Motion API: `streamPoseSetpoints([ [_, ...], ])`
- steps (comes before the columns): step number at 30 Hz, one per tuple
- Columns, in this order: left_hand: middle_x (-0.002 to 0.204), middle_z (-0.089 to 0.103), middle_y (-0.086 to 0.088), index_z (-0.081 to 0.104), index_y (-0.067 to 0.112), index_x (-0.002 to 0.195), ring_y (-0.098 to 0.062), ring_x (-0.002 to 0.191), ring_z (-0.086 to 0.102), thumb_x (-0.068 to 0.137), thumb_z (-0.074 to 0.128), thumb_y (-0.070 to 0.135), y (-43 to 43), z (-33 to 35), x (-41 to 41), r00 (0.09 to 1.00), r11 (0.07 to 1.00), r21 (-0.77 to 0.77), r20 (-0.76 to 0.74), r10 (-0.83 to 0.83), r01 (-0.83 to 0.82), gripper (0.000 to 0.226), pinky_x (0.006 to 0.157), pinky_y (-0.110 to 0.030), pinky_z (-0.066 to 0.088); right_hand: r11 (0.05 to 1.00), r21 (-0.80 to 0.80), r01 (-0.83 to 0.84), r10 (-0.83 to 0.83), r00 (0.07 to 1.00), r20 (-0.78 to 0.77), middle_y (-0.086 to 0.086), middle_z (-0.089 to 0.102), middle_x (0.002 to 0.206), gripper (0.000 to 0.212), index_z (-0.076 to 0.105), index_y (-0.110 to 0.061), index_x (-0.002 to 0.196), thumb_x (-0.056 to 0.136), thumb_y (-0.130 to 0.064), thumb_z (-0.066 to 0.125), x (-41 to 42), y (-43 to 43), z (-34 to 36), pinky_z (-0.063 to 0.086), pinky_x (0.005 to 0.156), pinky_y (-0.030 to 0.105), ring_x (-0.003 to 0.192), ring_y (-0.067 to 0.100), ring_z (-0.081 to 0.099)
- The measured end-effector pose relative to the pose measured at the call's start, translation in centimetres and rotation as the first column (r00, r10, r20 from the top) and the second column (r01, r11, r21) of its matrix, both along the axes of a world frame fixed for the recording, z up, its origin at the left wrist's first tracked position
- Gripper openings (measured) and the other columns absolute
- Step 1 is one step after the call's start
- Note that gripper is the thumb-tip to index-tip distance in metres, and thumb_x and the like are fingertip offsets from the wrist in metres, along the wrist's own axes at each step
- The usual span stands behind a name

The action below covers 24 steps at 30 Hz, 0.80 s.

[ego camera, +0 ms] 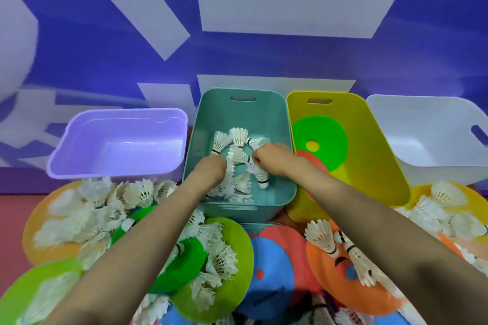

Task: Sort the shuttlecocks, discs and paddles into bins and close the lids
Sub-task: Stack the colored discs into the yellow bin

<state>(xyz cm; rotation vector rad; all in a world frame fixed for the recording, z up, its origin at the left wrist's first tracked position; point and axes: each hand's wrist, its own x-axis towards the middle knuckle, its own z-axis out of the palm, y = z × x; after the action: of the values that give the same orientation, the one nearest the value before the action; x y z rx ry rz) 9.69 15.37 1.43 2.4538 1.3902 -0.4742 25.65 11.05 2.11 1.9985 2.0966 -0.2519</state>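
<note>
barely started: left hand (214, 167) and right hand (268, 154) are inside the teal bin (200, 119) among a few shuttlecocks (239, 136); whether they grip any, i cannot tell. two discs (320, 140) lie in the yellow bin (375, 140); piled shuttlecocks (100, 206) and loose discs (272, 272) lie heaped nearer.

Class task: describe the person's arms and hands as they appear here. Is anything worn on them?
The left hand and right hand are bare: no gloves, and no ring, watch or bracelet is visible. No sleeves show anywhere up to the picture's lower edge.
</note>
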Motion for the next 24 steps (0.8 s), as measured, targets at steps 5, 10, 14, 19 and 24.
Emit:
streamPoseSetpoints([
  [5,0.124,0.057,-0.02,0.056,-0.006,0.116,-0.031,0.109,0.059,0.09,0.033,-0.011,0.6,-1.0,0.3,0.993,0.994,-0.098,-0.105,-0.051,0.041,0.035,0.086,-0.032,0.047,0.979,-0.201,-0.019,0.045,0.991,0.128,0.008,0.062,0.11,0.029,0.061,-0.011,0.106,0.089,0.001,0.042,-0.6,0.2,-1.8,0.037,0.079,0.036,0.098,0.028,0.058],
  [10,0.124,0.056,-0.018,0.056,0.002,0.121,-0.032,0.108,0.058,0.088,0.036,-0.007,-0.1,0.2,0.5,1.0,0.998,-0.056,-0.009,-0.022,0.022,0.039,0.088,-0.037,0.048,0.991,-0.137,-0.009,0.017,0.998,0.054,0.007,0.057,0.124,0.037,0.053,-0.018,0.124,0.089,-0.006,0.05,-0.1,-0.8,0.1,0.034,0.097,0.043,0.116,0.027,0.051],
  [14,0.131,0.049,-0.011,0.05,0.013,0.13,-0.031,0.114,0.052,0.089,0.053,0.008,-3.7,3.2,-0.5,0.926,0.991,0.129,0.376,-0.006,-0.046,0.042,0.092,-0.039,0.044,0.96,0.26,0.099,-0.032,0.967,-0.251,0.004,0.056,0.128,0.037,0.051,-0.02,0.128,0.091,-0.023,0.055,0.8,-5.9,4.0,0.032,0.1,0.037,0.12,0.025,0.048],
  [19,0.113,0.055,-0.001,0.054,0.014,0.119,-0.016,0.104,0.054,0.089,0.057,0.011,-13.0,5.1,-2.1,0.552,0.971,0.234,0.818,-0.163,-0.059,0.03,0.09,-0.027,0.043,0.761,0.572,0.306,0.031,0.864,-0.503,0.005,0.06,0.12,0.04,0.053,-0.013,0.128,0.089,-0.024,0.055,1.4,-15.6,5.1,0.038,0.097,0.032,0.11,0.02,0.052],
  [24,0.107,0.048,0.01,0.048,0.022,0.118,-0.004,0.099,0.05,0.092,0.051,0.029,-21.2,1.9,-2.7,0.469,0.97,0.143,0.855,-0.22,0.195,0.028,0.088,-0.015,0.04,0.7,0.546,0.46,-0.029,0.783,-0.622,0.001,0.06,0.118,0.039,0.049,-0.017,0.129,0.092,-0.024,0.057,-0.2,-25.1,3.3,0.033,0.093,0.016,0.109,0.011,0.05],
])
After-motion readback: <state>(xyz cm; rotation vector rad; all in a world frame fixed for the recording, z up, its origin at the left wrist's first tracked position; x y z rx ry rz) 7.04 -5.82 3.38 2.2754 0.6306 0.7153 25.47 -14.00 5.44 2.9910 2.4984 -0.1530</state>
